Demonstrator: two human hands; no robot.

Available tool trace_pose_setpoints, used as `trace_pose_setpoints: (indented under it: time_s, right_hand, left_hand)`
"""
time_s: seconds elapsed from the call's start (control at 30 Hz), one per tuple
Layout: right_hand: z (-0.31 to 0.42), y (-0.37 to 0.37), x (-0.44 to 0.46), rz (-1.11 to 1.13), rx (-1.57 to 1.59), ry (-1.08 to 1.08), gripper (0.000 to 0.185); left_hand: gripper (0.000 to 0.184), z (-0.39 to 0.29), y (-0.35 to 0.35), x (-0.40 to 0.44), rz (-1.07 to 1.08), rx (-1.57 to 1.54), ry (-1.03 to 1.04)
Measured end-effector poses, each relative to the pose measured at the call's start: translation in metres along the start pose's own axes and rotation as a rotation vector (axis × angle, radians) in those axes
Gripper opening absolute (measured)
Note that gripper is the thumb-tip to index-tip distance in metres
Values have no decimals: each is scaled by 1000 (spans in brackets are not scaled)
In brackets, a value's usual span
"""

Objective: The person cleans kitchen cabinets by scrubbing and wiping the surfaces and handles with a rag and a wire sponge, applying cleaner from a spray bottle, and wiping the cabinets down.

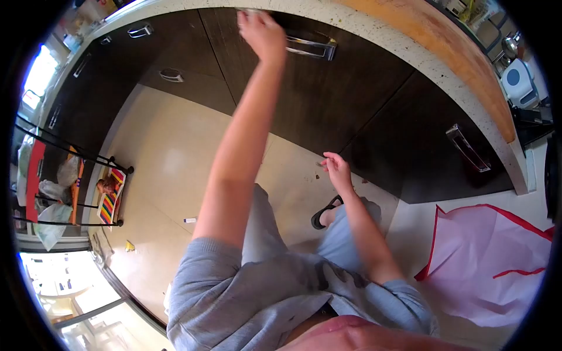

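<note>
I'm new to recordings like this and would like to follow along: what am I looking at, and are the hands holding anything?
There is no machine here, just a person's two bare hands. The single picture comes from a camera worn on the head, looking forward and down. The left hand is raised to the edge of a pale speckled counter, near a metal handle on the dark cabinets. The right hand is lower, in front of them, fingers drawn together. Whether either holds something small, I can't tell. On the floor lie a yellow scrap and some dark bits; to the right is a pale sheet-like thing with red edging.
</note>
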State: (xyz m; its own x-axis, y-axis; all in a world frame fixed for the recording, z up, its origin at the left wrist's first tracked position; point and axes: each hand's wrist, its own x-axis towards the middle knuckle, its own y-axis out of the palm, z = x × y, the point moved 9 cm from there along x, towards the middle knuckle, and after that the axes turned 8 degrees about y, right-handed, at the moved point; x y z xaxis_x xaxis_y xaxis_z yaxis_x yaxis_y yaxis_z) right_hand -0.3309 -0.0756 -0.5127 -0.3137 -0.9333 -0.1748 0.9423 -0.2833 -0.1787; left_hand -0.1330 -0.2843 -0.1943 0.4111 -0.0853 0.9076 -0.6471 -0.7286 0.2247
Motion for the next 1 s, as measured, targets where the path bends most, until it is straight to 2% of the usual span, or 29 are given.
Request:
trace_pose_setpoints:
  time_s: [0.07,0.1,0.17,0.23,0.3,0.37,0.47,0.5,0.53,0.57,0.6,0.63,0.7,0.73,0.8,0.83,0.9,0.93,1.0]
  right_hand:
    - [1,-6,0,-1,-35,-12,21]
    - [-1,-6,1,9,-43,-8,21]
    - [-8,-8,6,29,-70,3,21]
    - [2,-6,0,41,-95,6,21]
    - [1,-12,-2,45,-103,14,21]
    - [-7,-13,-2,44,-74,28,21]
    - [-5,-14,-1,64,-140,9,20]
    - [-6,-10,0,73,-121,14,20]
    - [-5,-6,3,81,-106,15,20]
    - [-4,-2,6,86,-92,14,20]
    - [-4,3,10,88,-72,2,20]
    - [-7,8,11,88,-57,-4,20]
    - [-9,10,9,93,-81,1,20]
    - [-7,10,7,98,-114,10,19]
    - [-8,8,7,98,-144,20,19]
    - [-9,7,8,95,-143,24,18]
    - [-9,2,5,81,-157,24,18]
    - [-6,1,5,68,-170,12,18]
    - [-5,1,7,51,-152,-2,18]
  left_hand:
    - [9,-55,0,-18,220,-186,-85]
    - [13,-83,-1,-34,282,-127,-43]
    - [30,-126,-5,-52,426,-205,-1]
    - [28,-118,-2,-53,530,-128,146]
    - [24,-69,-4,-35,452,128,244]
    - [24,8,-1,-4,483,88,-77]
    - [28,2,16,3,684,188,-71]
    - [37,-49,6,0,568,210,67]
    - [45,-73,6,-20,529,211,141]
    - [48,-106,2,-33,577,131,202]
    - [50,-130,7,-57,695,75,253]
    - [37,-148,-7,-60,563,-89,177]
    - [26,-133,-4,-60,592,-96,171]
    - [17,-122,-15,-46,476,-272,55]
    - [12,-92,-18,-32,436,-348,-9]
    - [21,-88,-26,-16,346,-107,205]
    - [39,-24,-28,-2,207,-127,-209]
    - [31,-9,-25,2,225,-110,-240]
    - [23,-32,-14,-5,344,14,-88]
